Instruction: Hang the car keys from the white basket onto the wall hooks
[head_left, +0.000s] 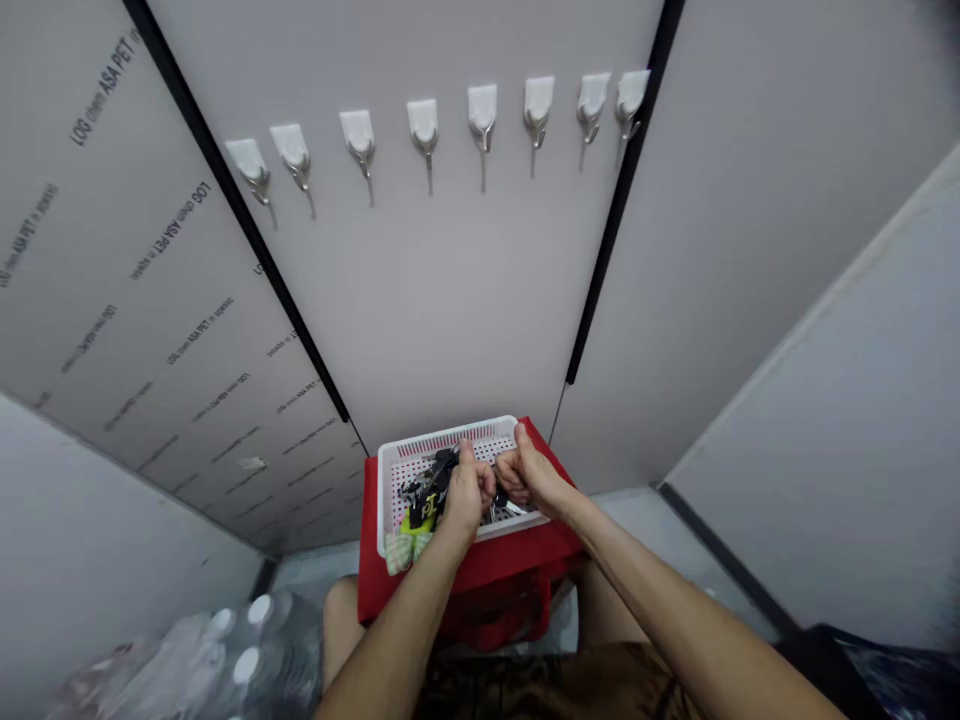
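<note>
My left hand (466,488) is closed, thumb pointing up, over the middle of a white perforated plastic basket (385,490). My right hand (529,474) is closed too, thumb raised, just to its right above the basket's right end. The curled fingers of both hands face each other; what they grip, if anything, is hidden. In the basket beside my left hand lies a pile of black key fobs and keychains (424,508), with a yellow-green piece and a pale checked bow (403,548). Metal keys (511,508) show below my right hand.
The basket rests on a red fabric bag (480,572) across my lap. Several white adhesive hooks (482,108) run in a row along the panel ahead, between black strips (615,225). Capped clear plastic bottles (259,655) stand at lower left. Dark fabric (862,670) lies at lower right.
</note>
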